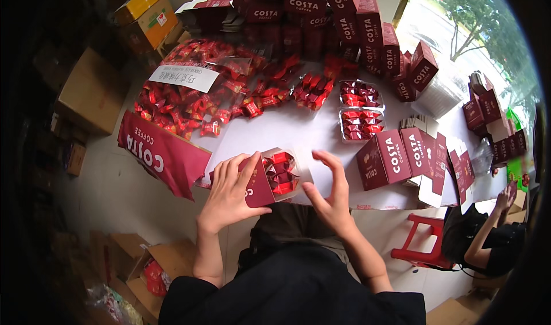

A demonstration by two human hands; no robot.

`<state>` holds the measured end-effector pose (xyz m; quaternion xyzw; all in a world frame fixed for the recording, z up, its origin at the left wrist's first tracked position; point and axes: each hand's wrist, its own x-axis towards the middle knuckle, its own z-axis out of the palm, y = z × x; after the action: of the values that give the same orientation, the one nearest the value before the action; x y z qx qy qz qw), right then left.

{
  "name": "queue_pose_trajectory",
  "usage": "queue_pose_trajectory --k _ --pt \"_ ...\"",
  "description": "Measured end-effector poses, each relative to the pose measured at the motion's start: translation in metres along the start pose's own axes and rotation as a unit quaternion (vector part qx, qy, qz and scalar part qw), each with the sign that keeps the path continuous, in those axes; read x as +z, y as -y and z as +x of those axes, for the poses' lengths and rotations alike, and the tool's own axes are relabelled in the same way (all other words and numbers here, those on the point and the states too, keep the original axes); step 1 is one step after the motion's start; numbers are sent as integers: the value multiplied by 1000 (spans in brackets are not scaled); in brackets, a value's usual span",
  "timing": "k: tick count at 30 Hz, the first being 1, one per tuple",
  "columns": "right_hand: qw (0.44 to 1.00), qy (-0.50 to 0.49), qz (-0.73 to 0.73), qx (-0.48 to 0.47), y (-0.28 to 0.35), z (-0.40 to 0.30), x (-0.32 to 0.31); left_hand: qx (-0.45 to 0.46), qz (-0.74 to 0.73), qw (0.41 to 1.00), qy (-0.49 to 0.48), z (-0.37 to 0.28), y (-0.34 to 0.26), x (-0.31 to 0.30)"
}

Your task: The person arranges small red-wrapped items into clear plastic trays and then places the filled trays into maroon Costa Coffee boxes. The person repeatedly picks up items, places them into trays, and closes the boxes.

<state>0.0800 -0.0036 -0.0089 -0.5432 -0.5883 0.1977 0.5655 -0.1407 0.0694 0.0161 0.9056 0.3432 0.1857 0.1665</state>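
Note:
My left hand (232, 189) grips a maroon Costa Coffee carton (261, 191) lying at the table's front edge. Its right end is uncovered, and red and dark-red wrapped candies (282, 173) show inside. Just right of that end, my right hand (329, 191) holds nothing, thumb and fingers apart. Beyond it, two clear plastic trays (361, 142) filled with wrapped candies sit one behind the other. To the left, a large clear and maroon bag (165, 153) lies with many red wrapped candies (172, 110) spilling towards the middle.
Stacked Costa cartons (301, 6) line the table's back. Two closed cartons (383, 159) and flat carton blanks (434, 170) lie to the right. A red stool (419, 243) and another person's arm (486, 234) are at far right. Cardboard boxes (92, 92) stand on the left floor.

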Motion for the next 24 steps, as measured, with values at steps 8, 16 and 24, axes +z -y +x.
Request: queue_pose_trajectory --k 8,16,24 --pt "986 4 -122 -111 23 5 -19 17 -42 976 -211 25 -34 50" --pt "990 -24 135 -39 -10 -23 7 101 -211 920 -316 31 -48 92" --pt "979 -80 113 -147 -19 -4 -4 -29 -576 794 -192 29 -41 96"
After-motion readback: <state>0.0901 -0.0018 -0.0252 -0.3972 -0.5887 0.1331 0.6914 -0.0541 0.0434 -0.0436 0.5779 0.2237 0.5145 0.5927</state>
